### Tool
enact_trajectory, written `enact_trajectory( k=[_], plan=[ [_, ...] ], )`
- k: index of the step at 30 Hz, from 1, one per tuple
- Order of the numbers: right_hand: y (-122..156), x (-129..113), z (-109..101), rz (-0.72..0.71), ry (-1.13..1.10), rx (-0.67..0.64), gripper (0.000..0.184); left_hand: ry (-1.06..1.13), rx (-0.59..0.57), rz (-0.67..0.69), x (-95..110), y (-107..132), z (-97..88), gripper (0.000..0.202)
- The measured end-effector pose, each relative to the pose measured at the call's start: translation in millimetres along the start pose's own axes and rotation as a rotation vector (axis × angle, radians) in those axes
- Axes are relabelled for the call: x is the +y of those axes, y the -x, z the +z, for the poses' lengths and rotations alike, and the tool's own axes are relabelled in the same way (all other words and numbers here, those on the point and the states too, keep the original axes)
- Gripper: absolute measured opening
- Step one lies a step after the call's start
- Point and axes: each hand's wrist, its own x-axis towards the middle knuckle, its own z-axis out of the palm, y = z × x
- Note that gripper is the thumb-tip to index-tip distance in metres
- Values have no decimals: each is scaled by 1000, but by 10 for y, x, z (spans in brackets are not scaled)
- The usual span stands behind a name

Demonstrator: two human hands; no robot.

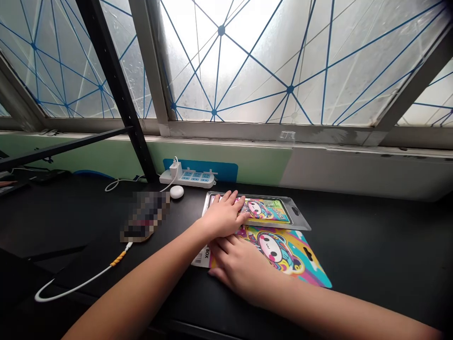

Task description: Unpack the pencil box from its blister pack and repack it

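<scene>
My left hand (226, 215) lies flat with its fingers spread on a clear plastic blister pack (299, 218). Inside that pack shows a colourful printed insert (271, 210) with a cartoon character. Just nearer to me lies a bright backing card (283, 255) with a similar cartoon and a hang hole; the pack overlaps or meets its far edge. My right hand (242, 269) rests palm down on the left part of this card, fingers stretched out and thumb by its near edge. Its fingertips come close under my left wrist and are partly hidden.
A phone (148, 217), blurred out, lies at left on the black table (371, 245) with a white charging cable (76, 288). Behind it are a round white case (177, 191) and a power strip (194, 178). A black metal post (116, 85) stands before the window.
</scene>
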Motion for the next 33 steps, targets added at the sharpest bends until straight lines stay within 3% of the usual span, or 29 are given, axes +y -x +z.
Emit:
enact_trajectory(
  k=[3, 8, 25, 29, 33],
  plan=[
    [-87, 76, -31, 55, -137, -27, 54, -8, 7, 12, -33, 1, 5, 71],
    [4, 148, -117, 70, -285, -75, 48, -39, 43, 40, -94, 11, -3, 68],
    [23, 213, -80, -19, -295, -4, 32, -14, 35, 43, -161, 60, -67, 65],
    [15, 184, -86, -68, -272, 53, 21, -30, 53, 51, -158, 64, -54, 65],
    [14, 175, -125, -136, -200, 203, 16, -34, 57, 61, -178, 61, -36, 66]
  ],
)
